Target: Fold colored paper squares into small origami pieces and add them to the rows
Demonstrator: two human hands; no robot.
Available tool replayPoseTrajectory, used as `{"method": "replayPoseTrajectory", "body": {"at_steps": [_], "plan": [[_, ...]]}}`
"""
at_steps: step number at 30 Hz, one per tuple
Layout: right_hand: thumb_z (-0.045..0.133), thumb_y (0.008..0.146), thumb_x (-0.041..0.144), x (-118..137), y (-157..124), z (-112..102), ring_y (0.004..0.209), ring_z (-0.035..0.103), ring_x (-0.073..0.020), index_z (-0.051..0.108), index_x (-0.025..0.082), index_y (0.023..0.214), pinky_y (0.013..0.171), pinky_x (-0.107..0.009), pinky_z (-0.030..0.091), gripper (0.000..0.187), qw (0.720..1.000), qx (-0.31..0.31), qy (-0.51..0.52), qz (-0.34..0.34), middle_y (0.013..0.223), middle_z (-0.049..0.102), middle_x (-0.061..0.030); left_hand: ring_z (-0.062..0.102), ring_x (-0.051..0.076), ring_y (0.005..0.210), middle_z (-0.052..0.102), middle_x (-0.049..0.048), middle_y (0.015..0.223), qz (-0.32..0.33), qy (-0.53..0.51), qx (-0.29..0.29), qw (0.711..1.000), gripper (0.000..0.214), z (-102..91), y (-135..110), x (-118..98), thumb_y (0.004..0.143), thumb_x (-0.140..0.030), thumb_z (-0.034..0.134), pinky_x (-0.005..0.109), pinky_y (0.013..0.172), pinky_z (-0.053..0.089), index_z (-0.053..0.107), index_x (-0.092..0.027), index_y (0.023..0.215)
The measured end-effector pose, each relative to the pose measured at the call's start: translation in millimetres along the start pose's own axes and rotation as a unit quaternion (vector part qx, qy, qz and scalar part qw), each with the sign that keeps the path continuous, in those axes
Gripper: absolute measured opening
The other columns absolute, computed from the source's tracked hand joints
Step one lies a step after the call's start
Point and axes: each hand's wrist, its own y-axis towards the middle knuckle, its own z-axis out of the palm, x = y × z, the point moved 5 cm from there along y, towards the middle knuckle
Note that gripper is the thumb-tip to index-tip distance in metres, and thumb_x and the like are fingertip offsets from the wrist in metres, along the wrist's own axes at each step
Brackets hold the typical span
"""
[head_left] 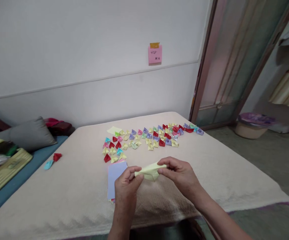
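My left hand [126,186] and my right hand [180,176] both pinch a half-folded pale yellow paper [149,171], held just above the table. The left fingers grip its left tip, the right fingers close on its right end. Under my left hand lies a stack of square paper sheets [116,178] with a lavender sheet on top. Farther back, several small folded paper pieces [146,138] in red, yellow, purple, pink and blue are spread across the table [72,186], which has a beige textured cloth.
Two loose folded pieces, one red [57,156] and one light blue [48,164], lie at the table's left edge. A grey pillow [29,135] and a bamboo mat [4,171] sit left. A pink note [154,54] hangs on the wall. A basin [253,125] stands right.
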Motion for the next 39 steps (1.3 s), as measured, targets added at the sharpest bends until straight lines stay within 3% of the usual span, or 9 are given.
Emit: {"method": "replayPoseTrajectory", "body": {"at_steps": [4, 7, 9, 12, 16, 20, 31, 35, 39], "plan": [[0.065, 0.076, 0.021, 8, 0, 0, 0.062, 0.051, -0.0146, 0.066, 0.021, 0.07, 0.061, -0.026, 0.038, 0.007, 0.996, 0.014, -0.063, -0.056, 0.065, 0.057, 0.0019, 0.043, 0.01, 0.051, 0.049, -0.0046, 0.052, 0.028, 0.072, -0.007, 0.997, 0.019, -2.9, 1, 0, 0.065, -0.032, 0.072, 0.021, 0.049, 0.034, 0.07, -0.017, 0.077], [0.064, 0.077, 0.019, 13, 1, -1, 0.082, 0.056, -0.0187, 0.064, 0.021, 0.067, 0.074, -0.028, 0.041, 0.01, 0.991, 0.006, -0.078, -0.112, 0.082, 0.06, -0.0023, 0.053, 0.016, 0.063, 0.06, 0.0003, 0.065, 0.099, 0.136, 0.002, 0.986, 0.009, -3.5, 2, -6, 0.072, -0.028, 0.067, 0.025, 0.06, 0.041, 0.069, -0.019, 0.073], [0.064, 0.077, 0.018, 14, 2, -1, 0.091, 0.056, -0.0203, 0.062, 0.02, 0.067, 0.081, -0.03, 0.04, 0.011, 0.988, 0.006, -0.082, -0.134, 0.089, 0.06, -0.0038, 0.058, 0.022, 0.086, 0.066, 0.0052, 0.089, 0.166, 0.191, -0.001, 0.967, 0.007, -3.7, 2, -14, 0.074, -0.024, 0.065, 0.03, 0.075, 0.044, 0.068, -0.02, 0.069], [0.061, 0.08, 0.018, 14, 2, 3, 0.083, 0.057, -0.0187, 0.06, 0.021, 0.068, 0.079, -0.03, 0.04, 0.012, 0.986, 0.035, -0.079, -0.14, 0.081, 0.059, -0.0021, 0.052, 0.026, 0.107, 0.063, 0.0073, 0.11, 0.269, 0.289, -0.003, 0.919, 0.006, 0.6, -4, -24, 0.077, -0.022, 0.063, 0.038, 0.089, 0.039, 0.069, -0.022, 0.074], [0.06, 0.08, 0.017, 15, 1, 7, 0.076, 0.056, -0.0176, 0.059, 0.02, 0.068, 0.074, -0.029, 0.041, 0.013, 0.986, 0.053, -0.083, -0.135, 0.075, 0.058, -0.0008, 0.054, 0.023, 0.092, 0.067, 0.0049, 0.093, 0.351, 0.369, 0.038, 0.859, 0.011, 15.4, -14, -29, 0.082, -0.02, 0.06, 0.038, 0.085, 0.037, 0.066, -0.022, 0.091], [0.06, 0.079, 0.016, 16, -1, 9, 0.073, 0.055, -0.0172, 0.059, 0.019, 0.066, 0.07, -0.029, 0.041, 0.013, 0.986, 0.06, -0.092, -0.128, 0.071, 0.058, -0.0006, 0.053, 0.018, 0.074, 0.064, 0.0006, 0.072, 0.363, 0.393, 0.047, 0.844, 0.011, 22.8, -19, -30, 0.086, -0.017, 0.056, 0.034, 0.073, 0.035, 0.062, -0.02, 0.078], [0.064, 0.079, 0.018, 21, -5, 22, 0.071, 0.056, -0.0167, 0.068, 0.019, 0.066, 0.071, -0.029, 0.038, 0.014, 0.97, 0.111, -0.139, -0.165, 0.066, 0.063, -0.0016, 0.052, 0.017, 0.074, 0.062, 0.0011, 0.07, 0.332, 0.353, 0.104, 0.869, 0.014, 25.4, -19, -27, 0.087, -0.021, 0.056, 0.03, 0.071, 0.035, 0.063, -0.018, 0.075], [0.066, 0.076, 0.022, 19, -4, 15, 0.068, 0.055, -0.0162, 0.068, 0.018, 0.062, 0.067, -0.028, 0.039, 0.015, 0.983, 0.092, -0.095, -0.124, 0.063, 0.061, -0.0008, 0.052, 0.017, 0.073, 0.061, 0.0002, 0.068, 0.288, 0.291, 0.085, 0.908, 0.013, 17.6, -13, -25, 0.082, -0.024, 0.061, 0.028, 0.069, 0.036, 0.064, -0.019, 0.071], [0.07, 0.069, 0.022, 12, -1, 3, 0.063, 0.055, -0.0146, 0.064, 0.018, 0.057, 0.063, -0.026, 0.039, 0.014, 0.998, 0.037, -0.048, -0.015, 0.061, 0.06, 0.0015, 0.05, 0.014, 0.066, 0.056, -0.0015, 0.065, 0.153, 0.199, 0.05, 0.967, 0.013, 1.6, -1, -12, 0.075, -0.028, 0.066, 0.025, 0.063, 0.036, 0.064, -0.018, 0.067]]}}
